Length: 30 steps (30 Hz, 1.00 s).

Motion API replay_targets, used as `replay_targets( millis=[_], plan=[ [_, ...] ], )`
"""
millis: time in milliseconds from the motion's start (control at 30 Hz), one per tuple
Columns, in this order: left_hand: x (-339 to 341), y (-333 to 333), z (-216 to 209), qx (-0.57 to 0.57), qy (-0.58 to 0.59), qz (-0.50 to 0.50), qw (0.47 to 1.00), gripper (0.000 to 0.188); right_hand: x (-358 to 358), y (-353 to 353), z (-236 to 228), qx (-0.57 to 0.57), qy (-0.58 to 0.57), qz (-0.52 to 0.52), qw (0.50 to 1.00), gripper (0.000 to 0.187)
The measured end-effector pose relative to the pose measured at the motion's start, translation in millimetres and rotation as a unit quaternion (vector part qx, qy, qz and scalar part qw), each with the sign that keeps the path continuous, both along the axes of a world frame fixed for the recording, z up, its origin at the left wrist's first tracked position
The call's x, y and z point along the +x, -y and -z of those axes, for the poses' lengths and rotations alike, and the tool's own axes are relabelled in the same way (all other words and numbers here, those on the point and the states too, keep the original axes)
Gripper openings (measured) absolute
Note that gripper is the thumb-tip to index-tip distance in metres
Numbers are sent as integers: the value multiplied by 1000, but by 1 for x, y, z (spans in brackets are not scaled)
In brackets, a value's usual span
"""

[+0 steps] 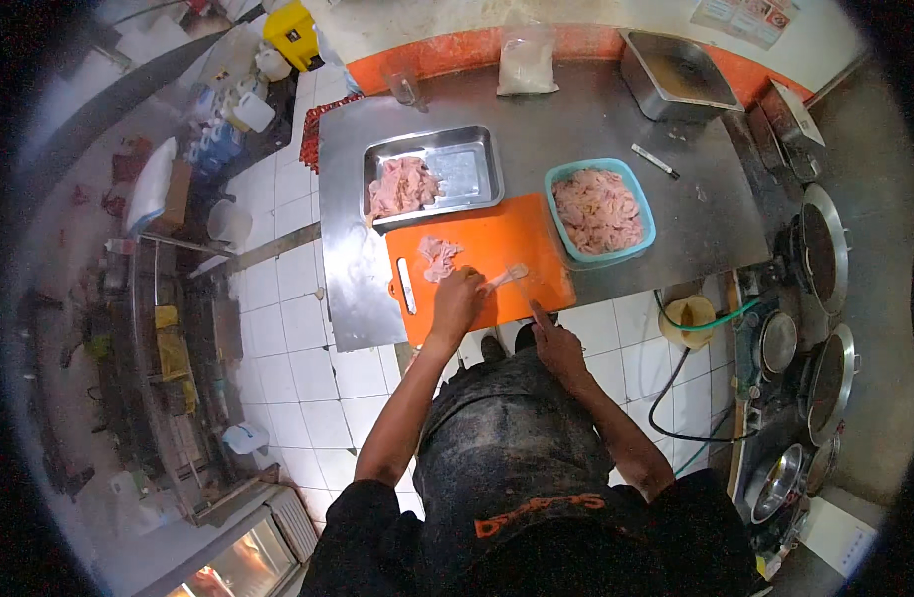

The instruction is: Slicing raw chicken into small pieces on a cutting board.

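An orange cutting board (497, 234) lies at the near edge of the steel table. My left hand (459, 297) is closed on one end of a pale strip of raw meat (499, 282), which stretches rightward over the board. In my right hand (560, 350) is a knife (538, 312), gripped by its handle; the thin blade points away from me beside the strip's far end. A small heap of raw meat pieces (439, 257) sits on the board beyond my left hand. Behind the board, a steel tray (465, 164) holds more pieces on its left side.
Right of the board stands a light-blue tub (549, 195) full of raw meat. Farther back are a deep steel pan (644, 95), a bag of white powder (527, 68), a clear cup (404, 88) and a marker (656, 161). Pans (825, 254) line the right side.
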State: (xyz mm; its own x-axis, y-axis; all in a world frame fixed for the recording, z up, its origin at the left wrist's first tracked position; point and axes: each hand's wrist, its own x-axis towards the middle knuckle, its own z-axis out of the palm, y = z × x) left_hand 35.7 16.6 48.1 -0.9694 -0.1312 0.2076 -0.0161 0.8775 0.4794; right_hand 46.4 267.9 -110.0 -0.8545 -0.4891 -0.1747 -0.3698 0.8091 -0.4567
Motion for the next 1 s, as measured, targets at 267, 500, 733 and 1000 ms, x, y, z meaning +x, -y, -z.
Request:
replay_targets(
  millis=[267,500,733,1000],
  plan=[
    [-23,-15,78,124,-47,87,987,13,9,-5,-2,-68,12,23,997,51],
    [-29,-23,63,108,-43,90,989,14,-4,24,-79,-57,-39,-11,998,51],
    [-32,-27,80,84,13,66,994,14,-1,10,-71,-78,-43,-31,996,52],
    [-50,-39,81,-1,46,95,994,12,-23,17,-25,-42,-71,-2,997,56]
  ],
)
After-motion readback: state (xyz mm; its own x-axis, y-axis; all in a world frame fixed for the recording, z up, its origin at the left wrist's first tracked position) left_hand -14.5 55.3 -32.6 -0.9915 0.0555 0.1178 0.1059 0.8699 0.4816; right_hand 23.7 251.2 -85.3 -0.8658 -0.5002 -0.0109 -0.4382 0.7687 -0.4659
